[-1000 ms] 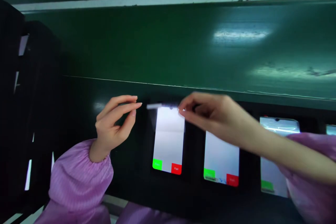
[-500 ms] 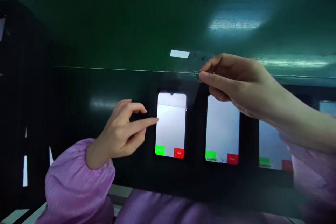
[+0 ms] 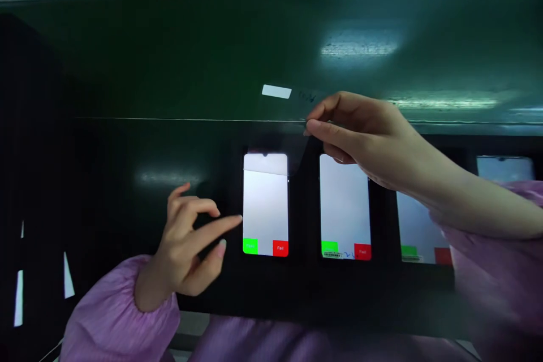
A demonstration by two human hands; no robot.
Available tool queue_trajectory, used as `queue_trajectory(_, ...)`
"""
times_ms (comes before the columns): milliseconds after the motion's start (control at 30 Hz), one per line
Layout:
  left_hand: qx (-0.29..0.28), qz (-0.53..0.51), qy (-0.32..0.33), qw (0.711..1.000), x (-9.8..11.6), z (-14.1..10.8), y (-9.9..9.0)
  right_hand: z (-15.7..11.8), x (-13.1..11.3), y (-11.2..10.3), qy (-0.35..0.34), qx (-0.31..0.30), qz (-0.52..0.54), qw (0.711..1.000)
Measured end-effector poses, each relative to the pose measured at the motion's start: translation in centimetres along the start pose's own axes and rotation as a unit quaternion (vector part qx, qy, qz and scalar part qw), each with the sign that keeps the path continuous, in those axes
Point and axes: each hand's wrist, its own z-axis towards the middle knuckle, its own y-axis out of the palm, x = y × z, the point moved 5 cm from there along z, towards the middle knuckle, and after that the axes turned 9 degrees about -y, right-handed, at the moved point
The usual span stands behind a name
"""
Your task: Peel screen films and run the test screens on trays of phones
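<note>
Clear sheet [image 3: 285, 137] is up in the right hand [image 3: 360, 130], grasped at its right side between thumb and forefinger; it's over the middle of the tabletop [image 3: 169, 68], well apart from the near edge, and from this view its lower part overlaps the top of the first phone [image 3: 265, 203]; you can see the lit screen right through it. There's a white patch [image 3: 276, 91] near its upper left, can't tell if that's a label or glare, plus some dark scribbles [image 3: 307, 96] next to it.

Left hand [image 3: 186, 243] has its fingers released and loosely spread, forefinger pointing at the first phone's left side; tip is right at that edge, honestly can't tell if it's touching.

Phones are in a row along the near edge of the tabletop; the first one's got a green patch bottom left and a red one reading "Fail" bottom right; the second phone [image 3: 345, 209] has a barcode strip [image 3: 332, 255] down by its bottom; the third phone [image 3: 419, 232] is partly behind the right arm and purple sleeve [image 3: 487, 277]; another phone [image 3: 504, 168] peeks out towards the right edge.
</note>
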Motion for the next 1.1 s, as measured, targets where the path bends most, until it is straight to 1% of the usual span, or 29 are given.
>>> queue_trajectory(67,-0.006,0.029,-0.017,0.999,-0.6,1.0,0.2,0.1,-0.2,0.0,-0.005,0.0,-0.004,1.0)
queue_trajectory(133,-0.019,0.065,-0.01,0.998,-0.4,2.4,1.1,0.2,-0.3,0.0,-0.012,0.002,-0.008,1.0)
queue_trajectory(233,-0.028,0.114,0.011,0.993,1.1,4.2,3.0,0.3,-0.1,0.2,-0.015,0.006,-0.013,1.0)
queue_trajectory(333,-0.033,0.128,0.016,0.991,2.5,4.7,4.1,0.3,0.1,0.4,-0.014,0.01,-0.022,1.0)
queue_trajectory(367,-0.043,0.109,0.022,0.993,2.8,4.4,4.1,0.2,0.0,0.4,-0.015,0.01,-0.026,0.999)
queue_trajectory(433,-0.076,0.037,0.029,0.996,2.8,3.1,3.6,0.1,-0.1,0.5,-0.019,0.006,-0.032,0.999)
queue_trajectory(500,-0.095,-0.043,0.005,0.995,2.0,1.2,2.3,0.0,-0.3,0.6,-0.022,0.0,-0.032,0.999)
queue_trajectory(533,-0.085,-0.073,-0.02,0.993,1.3,0.2,1.5,0.0,-0.4,0.6,-0.022,-0.003,-0.032,0.999)
queue_trajectory(567,-0.062,-0.095,-0.05,0.992,0.6,-0.9,0.6,0.0,-0.4,0.6,-0.022,-0.004,-0.032,0.999)
queue_trajectory(633,0.001,-0.119,-0.107,0.987,-0.9,-3.0,-1.0,0.0,-0.4,0.7,-0.023,-0.007,-0.032,0.999)
queue_trajectory(700,0.047,-0.125,-0.145,0.98,-1.7,-5.0,-1.7,-0.1,-0.2,0.7,-0.023,-0.007,-0.028,0.999)
queue_trajectory(733,0.06,-0.125,-0.155,0.978,-1.9,-5.7,-1.8,-0.1,-0.2,0.8,-0.023,-0.007,-0.024,0.999)
queue_trajectory(833,0.067,-0.124,-0.167,0.976,-1.6,-7.1,-1.2,-0.4,0.0,1.0,-0.024,-0.008,-0.021,0.999)
queue_trajectory(967,0.068,-0.132,-0.174,0.974,-1.0,-7.7,-0.4,-1.3,-0.1,1.4,-0.024,-0.004,-0.04,0.999)
queue_trajectory(1100,0.073,-0.124,-0.165,0.976,-0.4,-7.8,0.0,-2.3,-0.2,1.9,-0.031,-0.01,-0.052,0.998)
